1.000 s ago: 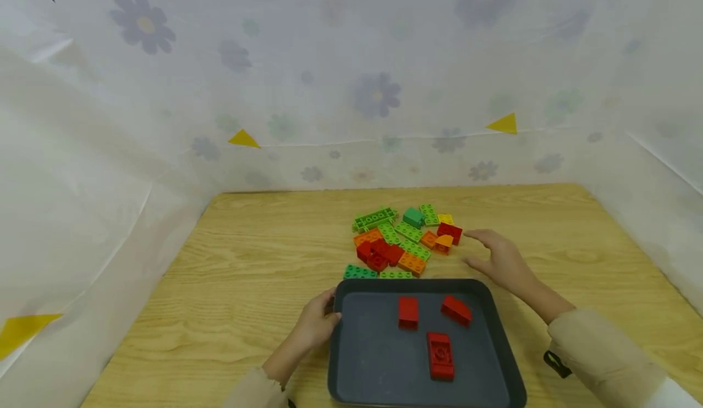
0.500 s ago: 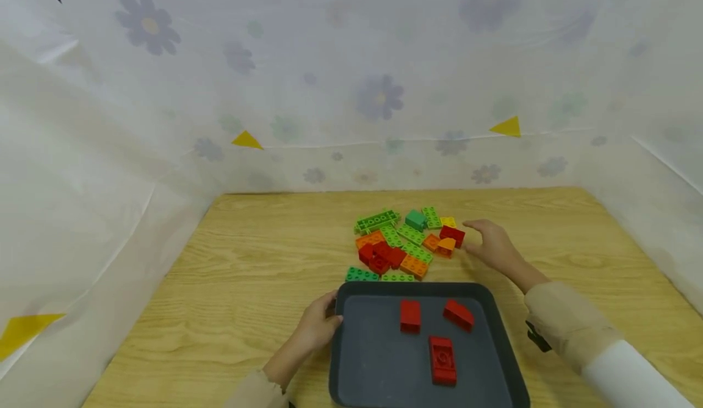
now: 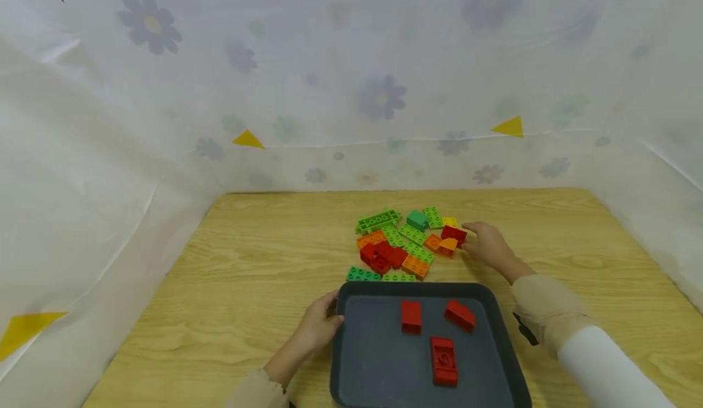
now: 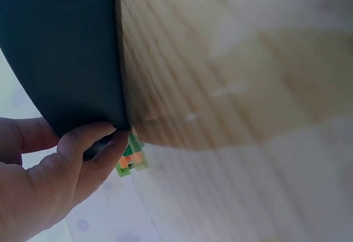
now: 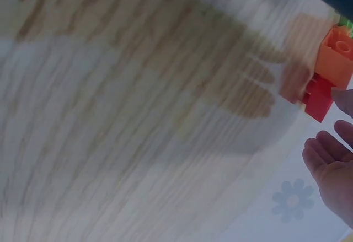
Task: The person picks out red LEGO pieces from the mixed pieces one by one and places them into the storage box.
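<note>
My left hand [image 3: 317, 324] grips the left rim of a dark grey tray [image 3: 373, 359], thumb on top; in the left wrist view its fingers [image 4: 88, 137] wrap the tray's edge. Beyond the tray's far right corner, my right hand [image 3: 489, 246] reaches to a red toy brick [image 3: 453, 233] at the right end of a brick pile. In the right wrist view the thumb is right at that red brick [image 5: 319, 103], and the other fingers [image 5: 320, 148] stand apart from it. An orange arch-shaped brick [image 3: 447, 247] lies just in front of the red one.
Three red bricks lie in the tray, one of them a long red brick [image 3: 443, 361]. Behind the tray, the pile includes light green bricks [image 3: 412, 234], orange bricks [image 3: 415, 266], red bricks [image 3: 381, 257] and a dark green brick [image 3: 364, 274]. A flowered sheet [image 3: 307, 109] hangs behind the wooden table [image 3: 258, 249].
My right hand has moved in to the red brick at the pile's right end, and the gap between thumb and fingers has narrowed. The left hand stays on the tray; the view shifts slightly.
</note>
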`<state>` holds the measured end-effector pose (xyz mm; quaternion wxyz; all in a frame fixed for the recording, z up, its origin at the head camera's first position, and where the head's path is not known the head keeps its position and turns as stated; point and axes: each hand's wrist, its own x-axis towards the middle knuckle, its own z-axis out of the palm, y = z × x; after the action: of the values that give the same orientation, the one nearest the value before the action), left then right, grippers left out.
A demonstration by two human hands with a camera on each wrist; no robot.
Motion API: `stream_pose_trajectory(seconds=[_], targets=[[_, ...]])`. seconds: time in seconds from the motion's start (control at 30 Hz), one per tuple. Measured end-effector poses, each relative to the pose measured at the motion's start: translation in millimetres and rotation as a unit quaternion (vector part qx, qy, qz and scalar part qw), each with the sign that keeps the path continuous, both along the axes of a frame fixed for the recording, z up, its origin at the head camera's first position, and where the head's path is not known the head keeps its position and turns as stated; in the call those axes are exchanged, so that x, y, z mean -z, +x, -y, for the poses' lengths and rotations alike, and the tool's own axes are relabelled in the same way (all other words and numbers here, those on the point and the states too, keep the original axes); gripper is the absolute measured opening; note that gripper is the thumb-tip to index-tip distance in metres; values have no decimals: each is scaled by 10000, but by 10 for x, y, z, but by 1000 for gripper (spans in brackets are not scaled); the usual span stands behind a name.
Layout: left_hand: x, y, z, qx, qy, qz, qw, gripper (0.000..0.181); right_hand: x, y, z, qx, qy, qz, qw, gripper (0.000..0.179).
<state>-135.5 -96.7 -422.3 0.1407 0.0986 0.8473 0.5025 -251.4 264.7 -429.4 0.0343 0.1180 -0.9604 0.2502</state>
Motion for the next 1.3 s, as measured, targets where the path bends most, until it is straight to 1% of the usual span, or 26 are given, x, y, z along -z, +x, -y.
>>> stream_pose_trajectory(seconds=[0.1, 0.2, 0.3, 0.5, 0.7, 0.8, 0.9, 1.0, 1.17, 1.3], targets=[[3, -6, -9, 13, -26, -70, 10000, 50, 45, -32, 7, -71, 100, -65, 9999, 45], [8, -10, -14, 7, -45, -138, 9999, 49, 90, -49, 11, -188, 174, -208, 9995, 40], [16, -9, -12, 1, -34, -145, 9999, 49, 122, -50, 14, -177, 147, -300, 9993, 33], [16, 2, -13, -62, -9, -3, 10000, 51, 137, 14, -15, 54, -50, -294, 9995, 26], [-1, -7, -16, -98, -32, 94, 9999, 52, 135, 134, -86, 219, -275, -548, 9979, 29], [-1, -11, -21, -83, -44, 99, 9999, 51, 99, 209, -107, 284, -424, -716, 9961, 33], [1, -10, -31, -84, -64, 76, 9999, 51, 25, 281, -106, 313, -615, -777, 9946, 35], [3, -12, -34, -82, -75, 62, 9999, 50, -75, 362, -74, 265, -761, -697, 9943, 35], [3, -11, -37, -121, -142, 74, 9998, 49, -212, 518, 57, -29, -759, -618, 9952, 36], [-8, -17, -38, -169, -166, 122, 9996, 49, -270, 640, 193, -321, -769, -730, 9938, 35]])
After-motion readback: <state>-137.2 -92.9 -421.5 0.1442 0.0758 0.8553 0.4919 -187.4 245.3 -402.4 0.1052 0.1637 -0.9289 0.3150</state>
